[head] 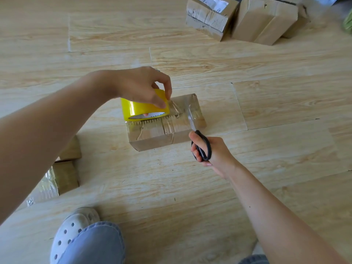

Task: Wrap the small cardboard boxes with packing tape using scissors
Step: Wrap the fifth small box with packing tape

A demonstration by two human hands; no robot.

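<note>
- White clog shoe point(74, 227) with holes and a blue jeans leg point(95, 244) at the bottom edge, on the wooden floor point(190, 187).
- Two small boxes at the left, partly behind the left forearm: the nearer taped box point(64, 176) shows shiny clear tape, and the other brown box point(71, 149) sits just behind it, touching or nearly so.
- Right hand point(215, 151) grips the black handles of the scissors point(198, 138), fingers curled through and round the loops.
- The scissor blades point away from the person and lie over the right part of the box top, at the stretched tape; I cannot tell whether the blades are parted.
- Small cardboard box point(158, 136) lies flat on the floor at the centre, between the two hands, with wrinkled clear tape already across its top and front.
- Yellow tape roll point(139, 109) rests on the left end of the box top, tilted.
- Left hand point(141, 86) clamps the roll from above, thumb and fingers curled round it, fingertips pinching at the spot where the tape leaves the roll.
- A clear tape strip point(177, 107) runs from the roll rightward over the box top towards the blades.
- Far right corner: a worn box point(209, 18) with a torn label and a bigger box point(266, 20), side by side and touching, well apart from the work.
- Blurred green thing point(347, 23) at the right edge; cannot tell what it is.
</note>
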